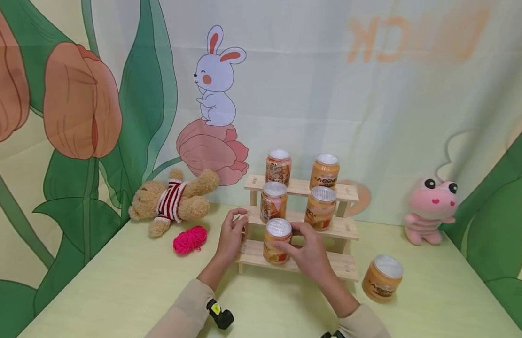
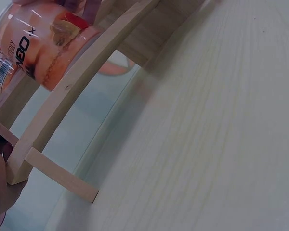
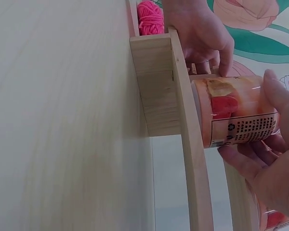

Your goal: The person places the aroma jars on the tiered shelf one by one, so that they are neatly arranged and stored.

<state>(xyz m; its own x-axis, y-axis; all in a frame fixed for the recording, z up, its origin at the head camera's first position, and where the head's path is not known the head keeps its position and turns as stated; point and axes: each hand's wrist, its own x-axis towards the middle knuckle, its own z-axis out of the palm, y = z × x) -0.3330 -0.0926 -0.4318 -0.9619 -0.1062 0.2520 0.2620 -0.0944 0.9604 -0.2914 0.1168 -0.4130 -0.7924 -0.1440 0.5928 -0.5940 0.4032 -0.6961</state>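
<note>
A three-step wooden shelf [image 1: 341, 227] stands mid-table with two orange jars on its top step, two on the middle step and one jar [image 1: 277, 240] on the bottom step. My right hand [image 1: 305, 246] grips that bottom jar [image 3: 236, 113] from the side, thumb above and fingers [image 3: 260, 159] below in the right wrist view. My left hand [image 1: 233, 230] holds the shelf's left end [image 3: 156, 72] at the middle step. The left wrist view shows the same jar [image 2: 33, 53] above a shelf board [image 2: 77, 91].
Another orange jar [image 1: 382, 278] stands on the table to the right of the shelf. A pink yarn ball [image 1: 190, 239] and a teddy bear [image 1: 172, 202] lie to the left. A pink plush frog [image 1: 430, 211] sits at the far right. A printed curtain hangs behind.
</note>
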